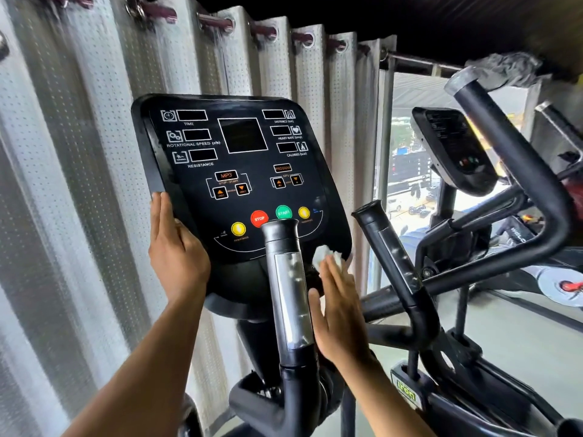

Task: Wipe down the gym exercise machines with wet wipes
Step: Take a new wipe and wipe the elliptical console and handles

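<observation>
Both hands on the console of an elliptical machine, wet wipe at its lower right edge.

Left hand [175,244] reaches up, fingers straight and together, flat against the left edge of the console [239,171]; holds nothing, grip slack. Right hand [339,313] reaches up alongside, fingers extended and near-flat, pressing a white wet wipe [326,257] against the console's lower right corner; the crumpled wipe shows past the fingertips. No curl round the wipe visible; whether the thumb pinches it, cannot tell. Console tilts back, face toward the camera, long axis roughly upright. An upright handlebar grip [288,288] with a silver sensor plate stands between the hands; a second grip [388,253] leans right. No containers seen. Grey curtain [79,152] behind; another machine's console [454,146] at right.
</observation>
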`<control>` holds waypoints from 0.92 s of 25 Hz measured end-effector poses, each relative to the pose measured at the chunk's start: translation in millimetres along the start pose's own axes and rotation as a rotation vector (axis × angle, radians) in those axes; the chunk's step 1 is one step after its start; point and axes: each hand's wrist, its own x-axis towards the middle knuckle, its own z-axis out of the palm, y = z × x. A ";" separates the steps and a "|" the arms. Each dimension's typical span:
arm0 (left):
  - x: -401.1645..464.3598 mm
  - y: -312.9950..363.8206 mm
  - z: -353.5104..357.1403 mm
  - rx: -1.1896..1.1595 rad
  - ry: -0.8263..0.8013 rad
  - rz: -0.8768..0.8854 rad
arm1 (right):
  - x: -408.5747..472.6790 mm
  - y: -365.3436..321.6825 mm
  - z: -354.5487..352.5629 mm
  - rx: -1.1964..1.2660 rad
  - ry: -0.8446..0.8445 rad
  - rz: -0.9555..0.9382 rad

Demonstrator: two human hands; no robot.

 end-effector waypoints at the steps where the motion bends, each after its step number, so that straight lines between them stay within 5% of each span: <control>1: -0.1 0.6 0.0 0.003 -0.002 0.003 | 14.2 6.0 1.6 0.029 0.038 0.086; 9: 0.8 -1.0 1.6 0.024 0.014 0.034 | 187.7 -6.0 -21.3 0.197 0.111 0.417; 13: 1.7 -3.6 3.0 0.022 0.017 0.037 | 235.9 -14.6 -7.2 0.038 0.111 0.261; 20: 1.8 -1.3 1.6 0.028 0.021 0.033 | 132.4 25.6 -7.7 0.012 0.054 0.185; 23: 2.4 -1.6 1.8 0.047 0.012 0.034 | 77.1 27.2 -5.9 0.188 0.171 0.212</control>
